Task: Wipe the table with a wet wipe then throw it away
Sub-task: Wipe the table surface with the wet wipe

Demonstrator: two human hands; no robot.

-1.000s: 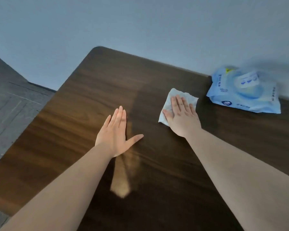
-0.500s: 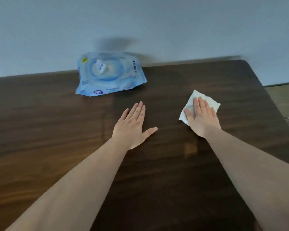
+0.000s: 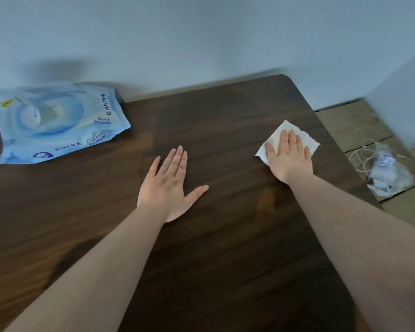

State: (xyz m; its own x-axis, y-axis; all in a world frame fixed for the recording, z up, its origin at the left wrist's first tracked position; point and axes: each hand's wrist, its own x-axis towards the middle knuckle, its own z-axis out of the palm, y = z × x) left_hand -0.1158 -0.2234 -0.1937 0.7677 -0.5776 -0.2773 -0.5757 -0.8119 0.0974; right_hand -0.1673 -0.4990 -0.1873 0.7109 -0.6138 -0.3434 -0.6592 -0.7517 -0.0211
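Observation:
A white wet wipe (image 3: 283,130) lies flat on the dark wooden table (image 3: 225,236) near its right edge. My right hand (image 3: 289,156) presses flat on top of the wipe, fingers stretched out, covering most of it. My left hand (image 3: 171,183) rests palm down on the bare table at the middle, fingers together and thumb spread, holding nothing.
A blue pack of wet wipes (image 3: 58,123) with its flap up lies at the back left against the wall. Beyond the table's right edge, on the floor, sits a clear plastic bag (image 3: 391,171) with a looped cord. The table's back right corner is rounded.
My right hand has slid the wipe rightwards across the table, from beside the pack towards the right edge. My view swung right with it. The left hand stays flat.

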